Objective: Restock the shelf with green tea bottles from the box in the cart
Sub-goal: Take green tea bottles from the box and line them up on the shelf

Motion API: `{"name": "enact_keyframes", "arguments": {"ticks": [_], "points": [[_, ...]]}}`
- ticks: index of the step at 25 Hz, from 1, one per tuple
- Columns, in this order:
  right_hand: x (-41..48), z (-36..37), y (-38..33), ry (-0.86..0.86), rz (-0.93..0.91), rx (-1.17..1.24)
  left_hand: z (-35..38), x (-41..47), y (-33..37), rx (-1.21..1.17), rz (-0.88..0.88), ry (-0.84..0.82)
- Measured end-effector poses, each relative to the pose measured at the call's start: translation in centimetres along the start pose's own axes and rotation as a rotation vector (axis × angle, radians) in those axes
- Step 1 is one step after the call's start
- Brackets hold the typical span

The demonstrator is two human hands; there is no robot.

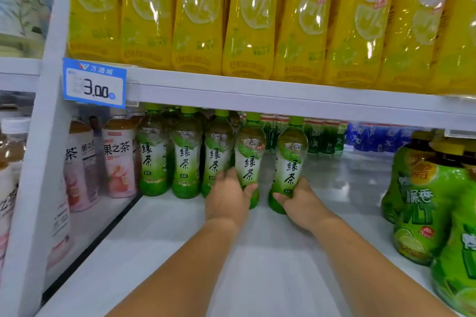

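Observation:
Both my arms reach into the lower white shelf (180,226). My left hand (228,199) grips the base of one green tea bottle (250,152), which stands upright next to a row of three like bottles (185,154). A little to the right, my right hand (301,203) holds the bottom of another green tea bottle (291,157), also upright on the shelf. More green tea bottles stand behind the front row, partly hidden. The box and the cart are out of view.
Pink fruit tea bottles (119,159) stand left behind a clear divider (92,234). Large green lime drink bottles (425,203) crowd the right. Yellow pomelo drink bottles (252,18) fill the shelf above, with a 3.00 price tag (94,83). Green and blue packs (327,136) sit at the back.

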State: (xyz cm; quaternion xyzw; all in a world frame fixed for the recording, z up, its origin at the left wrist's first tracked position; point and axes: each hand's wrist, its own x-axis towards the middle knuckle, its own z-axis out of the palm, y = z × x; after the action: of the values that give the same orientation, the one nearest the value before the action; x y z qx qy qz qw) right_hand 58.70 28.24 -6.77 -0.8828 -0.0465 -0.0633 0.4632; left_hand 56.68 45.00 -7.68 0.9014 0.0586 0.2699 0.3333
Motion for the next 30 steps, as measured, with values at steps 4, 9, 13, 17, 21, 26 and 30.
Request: {"name": "enact_keyframes", "arguments": {"ticks": [4, 9, 13, 17, 21, 26, 30], "points": [[1.3, 1.4, 0.4, 0.058, -0.060, 0.038, 0.3, -0.3, 0.2, 0.040, 0.054, 0.080], [1.6, 2.3, 1.2, 0.119, -0.171, 0.082, 1.0, 0.0, -0.3, -0.027, 0.083, 0.085], [2.3, 2.0, 1.8, 0.111, -0.150, 0.166, 1.0, 0.2, -0.4, 0.087, 0.076, 0.114], [2.7, 1.9, 2.1, 0.103, -0.140, 0.204, 0.8, 0.6, -0.2, 0.197, 0.035, 0.121], [2.8, 2.2, 2.6, 0.115, -0.167, 0.162, 1.0, 0.8, -0.5, 0.176, 0.012, 0.094], [2.9, 2.2, 2.9, 0.086, -0.220, 0.164, 1.3, 0.9, -0.8, 0.147, 0.004, 0.092], [3.0, 2.2, 2.9, 0.102, -0.223, 0.149, 1.3, 1.0, -0.9, 0.140, -0.004, 0.083]]}}
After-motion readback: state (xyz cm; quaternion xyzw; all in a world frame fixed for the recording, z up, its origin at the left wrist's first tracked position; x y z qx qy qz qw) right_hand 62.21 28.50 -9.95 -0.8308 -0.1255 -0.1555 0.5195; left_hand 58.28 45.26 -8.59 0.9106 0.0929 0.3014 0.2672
